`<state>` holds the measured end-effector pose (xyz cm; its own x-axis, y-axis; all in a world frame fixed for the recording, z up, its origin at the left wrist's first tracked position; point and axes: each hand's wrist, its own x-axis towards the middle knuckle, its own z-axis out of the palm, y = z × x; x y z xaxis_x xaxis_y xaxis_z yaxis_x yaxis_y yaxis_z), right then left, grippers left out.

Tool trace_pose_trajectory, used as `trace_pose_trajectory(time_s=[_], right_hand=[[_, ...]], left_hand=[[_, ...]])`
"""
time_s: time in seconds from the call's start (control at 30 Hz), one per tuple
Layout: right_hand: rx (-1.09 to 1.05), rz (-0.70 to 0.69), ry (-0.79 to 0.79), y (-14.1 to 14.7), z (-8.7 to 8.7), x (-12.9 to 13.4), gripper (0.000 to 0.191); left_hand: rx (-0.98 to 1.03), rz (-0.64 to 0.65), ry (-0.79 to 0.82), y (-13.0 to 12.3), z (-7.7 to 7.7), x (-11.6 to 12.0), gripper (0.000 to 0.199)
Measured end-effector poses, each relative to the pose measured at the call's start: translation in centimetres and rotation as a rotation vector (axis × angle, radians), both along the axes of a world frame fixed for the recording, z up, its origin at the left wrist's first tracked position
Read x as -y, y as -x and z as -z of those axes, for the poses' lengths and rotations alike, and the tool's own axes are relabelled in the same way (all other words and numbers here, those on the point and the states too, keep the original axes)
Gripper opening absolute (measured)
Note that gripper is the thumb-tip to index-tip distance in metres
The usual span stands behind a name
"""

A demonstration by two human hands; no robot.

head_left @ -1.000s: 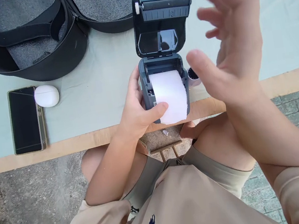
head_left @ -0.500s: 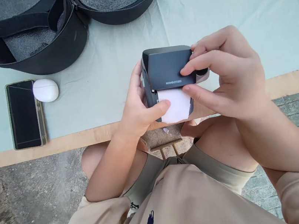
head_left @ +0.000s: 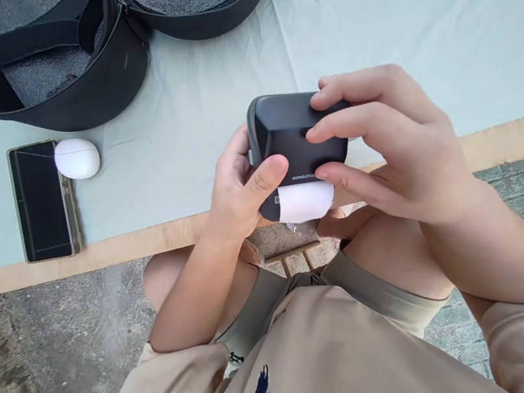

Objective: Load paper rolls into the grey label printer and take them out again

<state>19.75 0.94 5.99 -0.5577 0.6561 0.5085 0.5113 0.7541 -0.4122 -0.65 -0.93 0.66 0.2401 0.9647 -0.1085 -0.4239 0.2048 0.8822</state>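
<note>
Head view: the lid [head_left: 296, 112] of the NIIMBOT printer [head_left: 292, 152] has swung down from its raised position one second ago and now covers the paper bay. Left thumb contact has shifted from the paper strip [head_left: 307, 201] to the lid's left side.

Printer position: at the near edge of the table, over the wooden border [head_left: 169, 235], between both hands. Whether its base rests on the table cannot be determined. White paper projects from the near side, below the brand marking.

Left hand [head_left: 235, 197]: grasping the printer from the left. The thumb lies across the lid; the other fingers wrap the left side and are partly hidden.

Right hand [head_left: 407, 148]: fingers parted and half curled. Two fingertips rest on the lid's right half; the thumb tip touches its near edge, right of the marking.

Surroundings: a smartphone [head_left: 41, 203] lies at left, with a white oval case [head_left: 78, 158] touching its right side. An open black zippered case [head_left: 98, 89] stands at far left.
</note>
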Motion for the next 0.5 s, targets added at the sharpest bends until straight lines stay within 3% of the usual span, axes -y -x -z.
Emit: trace_pose_trajectory(time_s=[0.2, 0.4, 0.5], right_hand=[[0.051, 0.036, 0.068, -0.1, 0.2, 0.2, 0.017], [-0.016, -0.014, -0.091, -0.7, 1.2, -0.7, 0.018], [0.006, -0.013, -0.043, -0.8, 1.1, -0.7, 0.024]], left_hand=[[-0.007, -0.022, 0.001, -0.1, -0.2, 0.0, 0.054], [0.074, -0.054, -0.025, -0.7, 0.2, -0.4, 0.051], [0.039, -0.072, -0.009, -0.6, 0.2, -0.6, 0.046]])
